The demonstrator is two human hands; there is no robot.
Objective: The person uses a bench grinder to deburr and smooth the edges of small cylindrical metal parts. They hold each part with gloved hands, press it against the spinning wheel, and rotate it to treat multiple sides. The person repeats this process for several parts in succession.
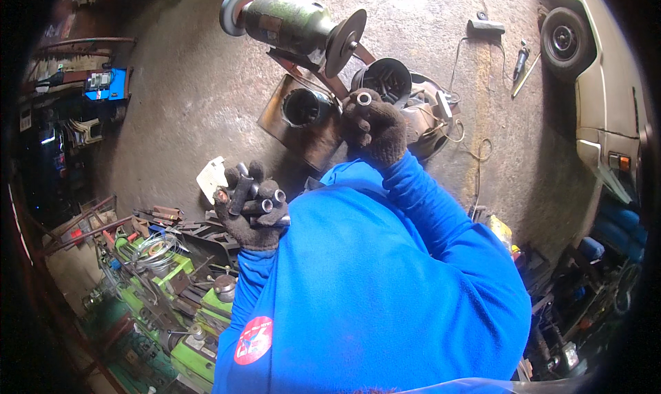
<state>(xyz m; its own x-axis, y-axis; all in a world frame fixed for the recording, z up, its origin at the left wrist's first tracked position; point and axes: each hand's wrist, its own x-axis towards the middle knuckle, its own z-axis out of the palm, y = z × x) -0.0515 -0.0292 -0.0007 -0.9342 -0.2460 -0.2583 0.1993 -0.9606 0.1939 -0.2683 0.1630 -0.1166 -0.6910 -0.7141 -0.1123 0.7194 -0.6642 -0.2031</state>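
Note:
Both of my hands wear dark brown knit gloves. My left hand (253, 234) is curled around several short metal tubes (257, 207), their open ends showing bright rims. A pale scrap (211, 179) shows beside its fingers; whether the hand touches it I cannot tell. My right hand (380, 133) is closed on one short metal tube (363, 99), whose round open end faces up. Just beyond that hand, a dark round bucket (360, 83) contains more metal pieces. An open dark cylinder (289, 113) stands left of the right hand, on a rusty metal piece.
A green bench grinder (289, 18) with a wheel at each end stands ahead on a stand. Green machinery (189, 356) and loose metal crowd the lower left. A vehicle (609, 91) is parked at right. Cables and a hand tool (522, 60) lie on the concrete floor.

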